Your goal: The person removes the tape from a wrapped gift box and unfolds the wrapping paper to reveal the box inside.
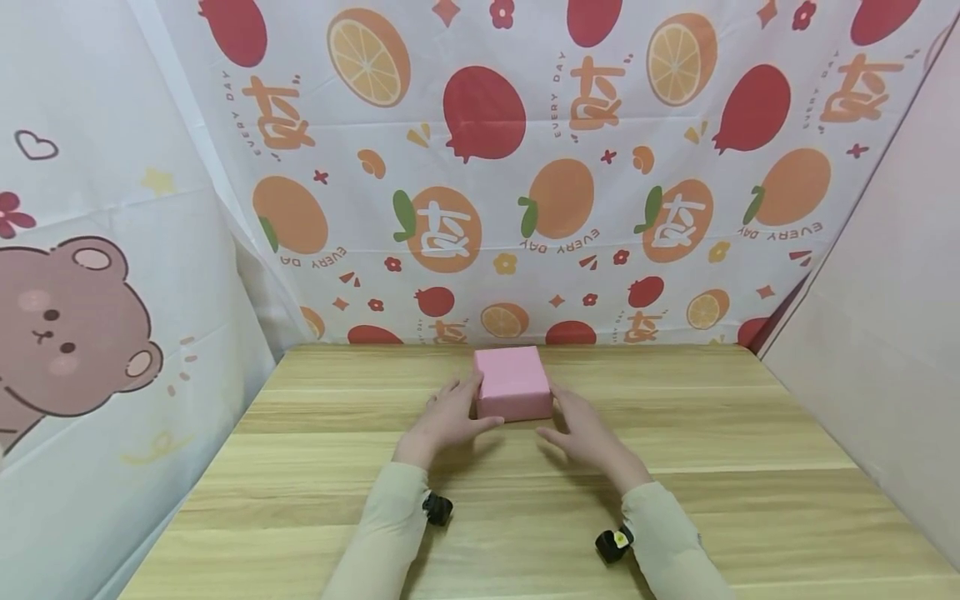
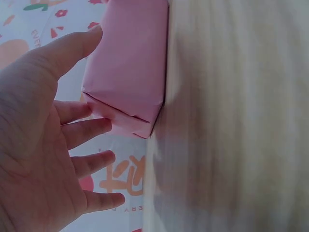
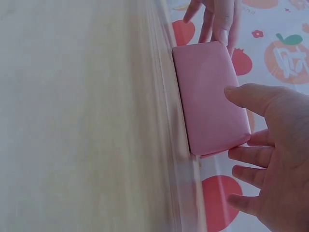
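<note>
Fruit cloth (image 1: 561, 200) is hanging behind the tabletop (image 1: 300, 475). Near the back, a box (image 1: 513, 387) is sitting between the left hand (image 1: 446, 421) and right hand (image 1: 591, 433), its front's long edge running across between them. Both hands are holding their fingers spread, pinching nothing; neither is looking nearer.

"EVERY DAY" repeats on the fruit-print cloth (image 1: 510, 179) (some running vertically, some curved).
</note>
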The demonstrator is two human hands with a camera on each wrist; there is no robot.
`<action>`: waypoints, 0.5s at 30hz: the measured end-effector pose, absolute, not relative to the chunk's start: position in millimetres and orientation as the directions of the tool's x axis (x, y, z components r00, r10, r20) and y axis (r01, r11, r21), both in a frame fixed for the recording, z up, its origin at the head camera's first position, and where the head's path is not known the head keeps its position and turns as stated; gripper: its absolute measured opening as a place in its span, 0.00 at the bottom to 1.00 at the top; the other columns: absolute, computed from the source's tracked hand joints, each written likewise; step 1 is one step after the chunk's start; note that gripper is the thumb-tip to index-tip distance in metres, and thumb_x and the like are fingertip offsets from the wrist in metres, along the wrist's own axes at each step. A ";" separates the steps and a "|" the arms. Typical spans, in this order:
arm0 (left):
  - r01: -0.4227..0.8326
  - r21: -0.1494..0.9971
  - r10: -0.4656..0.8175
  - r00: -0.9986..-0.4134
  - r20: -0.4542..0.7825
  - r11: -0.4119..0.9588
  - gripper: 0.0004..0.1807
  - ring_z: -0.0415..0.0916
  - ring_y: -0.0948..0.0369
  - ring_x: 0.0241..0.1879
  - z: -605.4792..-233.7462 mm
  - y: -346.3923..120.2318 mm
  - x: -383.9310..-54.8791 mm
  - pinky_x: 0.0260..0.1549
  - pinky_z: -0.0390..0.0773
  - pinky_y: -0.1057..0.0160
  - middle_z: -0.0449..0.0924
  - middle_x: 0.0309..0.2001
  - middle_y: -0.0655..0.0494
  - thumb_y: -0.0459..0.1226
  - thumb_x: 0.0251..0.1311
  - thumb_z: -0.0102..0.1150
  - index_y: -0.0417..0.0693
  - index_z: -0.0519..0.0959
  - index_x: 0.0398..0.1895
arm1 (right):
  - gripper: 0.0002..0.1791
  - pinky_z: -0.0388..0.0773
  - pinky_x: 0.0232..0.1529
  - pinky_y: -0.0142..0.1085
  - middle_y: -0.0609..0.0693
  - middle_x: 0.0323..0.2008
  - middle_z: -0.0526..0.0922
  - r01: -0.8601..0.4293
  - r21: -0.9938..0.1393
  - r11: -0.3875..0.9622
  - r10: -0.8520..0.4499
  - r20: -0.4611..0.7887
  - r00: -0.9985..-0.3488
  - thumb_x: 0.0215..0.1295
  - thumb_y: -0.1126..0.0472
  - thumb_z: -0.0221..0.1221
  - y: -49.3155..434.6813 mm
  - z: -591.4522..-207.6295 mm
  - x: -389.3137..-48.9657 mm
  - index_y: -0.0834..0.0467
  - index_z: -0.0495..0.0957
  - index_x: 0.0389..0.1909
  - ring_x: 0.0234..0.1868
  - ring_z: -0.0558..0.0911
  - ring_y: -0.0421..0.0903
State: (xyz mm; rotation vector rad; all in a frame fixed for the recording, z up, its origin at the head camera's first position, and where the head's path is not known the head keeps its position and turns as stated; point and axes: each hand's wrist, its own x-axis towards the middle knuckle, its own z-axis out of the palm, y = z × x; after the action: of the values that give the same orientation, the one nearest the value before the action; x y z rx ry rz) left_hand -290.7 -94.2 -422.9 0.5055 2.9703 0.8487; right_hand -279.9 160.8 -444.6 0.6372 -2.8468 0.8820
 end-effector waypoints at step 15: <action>0.365 0.438 0.368 -0.926 0.082 0.822 0.43 0.63 0.44 0.70 -414.5 -97.6 -274.4 0.67 0.63 0.41 0.71 0.67 0.48 0.57 0.56 0.64 0.50 0.64 0.71 | 0.21 0.76 0.58 0.53 0.55 0.52 0.82 -0.422 -0.587 0.690 -0.423 0.146 -0.894 0.64 0.53 0.64 175.6 -421.2 -262.1 0.59 0.73 0.54 0.57 0.79 0.55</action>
State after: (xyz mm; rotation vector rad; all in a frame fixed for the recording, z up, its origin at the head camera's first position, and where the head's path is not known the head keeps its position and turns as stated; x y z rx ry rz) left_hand -274.4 -97.6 -414.5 0.6013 2.9924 0.7166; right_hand -262.1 175.6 -421.2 0.7218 -2.8885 1.0035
